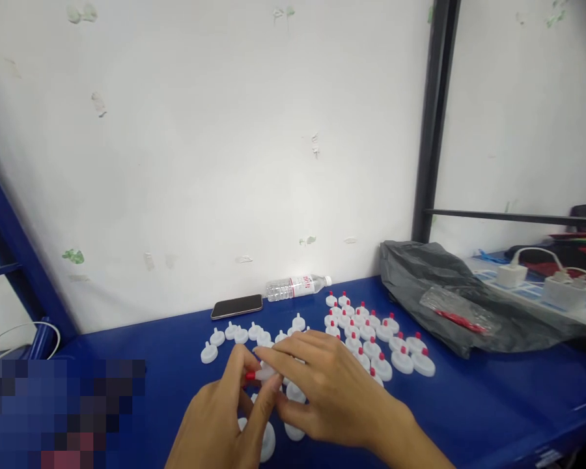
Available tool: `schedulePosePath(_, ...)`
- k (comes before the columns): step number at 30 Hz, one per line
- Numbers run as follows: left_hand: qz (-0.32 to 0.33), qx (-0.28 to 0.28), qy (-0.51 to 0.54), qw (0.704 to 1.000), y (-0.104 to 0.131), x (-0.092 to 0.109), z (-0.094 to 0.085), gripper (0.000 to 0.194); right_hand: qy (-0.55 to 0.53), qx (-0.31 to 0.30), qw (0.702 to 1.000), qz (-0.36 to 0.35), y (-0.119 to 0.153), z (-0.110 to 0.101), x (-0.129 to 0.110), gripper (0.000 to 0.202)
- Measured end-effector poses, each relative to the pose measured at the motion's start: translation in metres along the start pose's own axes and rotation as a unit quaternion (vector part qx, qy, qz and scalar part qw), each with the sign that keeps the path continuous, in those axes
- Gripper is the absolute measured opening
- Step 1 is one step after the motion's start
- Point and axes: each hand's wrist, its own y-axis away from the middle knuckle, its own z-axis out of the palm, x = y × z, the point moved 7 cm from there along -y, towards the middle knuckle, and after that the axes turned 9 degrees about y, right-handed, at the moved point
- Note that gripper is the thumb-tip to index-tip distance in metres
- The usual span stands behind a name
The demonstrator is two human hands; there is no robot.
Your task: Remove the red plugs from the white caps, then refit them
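Both of my hands meet over the blue table around one white nozzle cap (pixel 265 374), which lies on its side with a small red tip (pixel 251 376) pointing left. My left hand (pixel 217 413) is closed, thumb and fingers pinching about the tip end. From the right, my right hand (pixel 329 387) curls over the wide white end, hiding much of it. Beneath and around my hands stand several white nozzle caps without red tips (pixel 209 353), some partly covered by my fingers. To the right, several white caps with red tips (pixel 381 367) stand upright in a cluster.
Against the wall, a phone (pixel 237 307) and a clear water bottle (pixel 297 286) lie on the blue table (pixel 161 365). A grey plastic bag (pixel 420 280) with a clear packet of red pieces (pixel 461 318) is at right, before a power strip with plugged-in chargers (pixel 566 292).
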Motion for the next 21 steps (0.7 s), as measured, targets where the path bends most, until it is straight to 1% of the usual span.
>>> schedulePosePath(2, 0.065, -0.008, -0.071, 0.995, 0.000, 0.000, -0.003, 0.020, 0.009, 0.008, 1.000, -0.005, -0.001, -0.003, -0.002, 0.032)
schedulePosePath(4, 0.108, -0.008, -0.100, 0.989, 0.000, 0.001, -0.006, 0.017, 0.009, 0.021, 1.000, -0.002, -0.002, -0.006, -0.003, 0.029)
schedulePosePath(6, 0.137, -0.003, -0.091, 0.986, 0.000, 0.005, -0.007, 0.019, -0.002, 0.036, 0.999, 0.009, -0.002, -0.009, -0.004, 0.030)
schedulePosePath(8, 0.153, 0.001, -0.050, 0.987, 0.001, 0.011, -0.007, 0.024, -0.019, 0.060, 0.998, 0.019, 0.000, -0.013, -0.004, 0.030)
schedulePosePath(12, 0.144, -0.001, 0.036, 0.989, -0.001, 0.017, -0.006, 0.032, -0.040, 0.112, 0.993, 0.016, 0.002, -0.020, -0.004, 0.035)
schedulePosePath(15, 0.147, 0.007, 0.044, 0.988, 0.000, 0.020, -0.008, 0.037, -0.053, 0.137, 0.989, -0.006, 0.000, -0.025, -0.007, 0.038)
schedulePosePath(18, 0.151, 0.019, 0.046, 0.987, 0.003, 0.021, -0.011, 0.045, -0.051, 0.157, 0.985, -0.055, -0.003, -0.030, -0.014, 0.033)
schedulePosePath(20, 0.127, 0.032, 0.053, 0.990, 0.004, 0.015, -0.018, 0.051, -0.021, 0.150, 0.985, -0.084, -0.004, -0.033, -0.017, 0.029)
schedulePosePath(21, 0.103, 0.054, 0.056, 0.992, 0.003, 0.007, -0.028, 0.054, 0.006, 0.151, 0.984, -0.093, -0.003, -0.036, -0.016, 0.029)
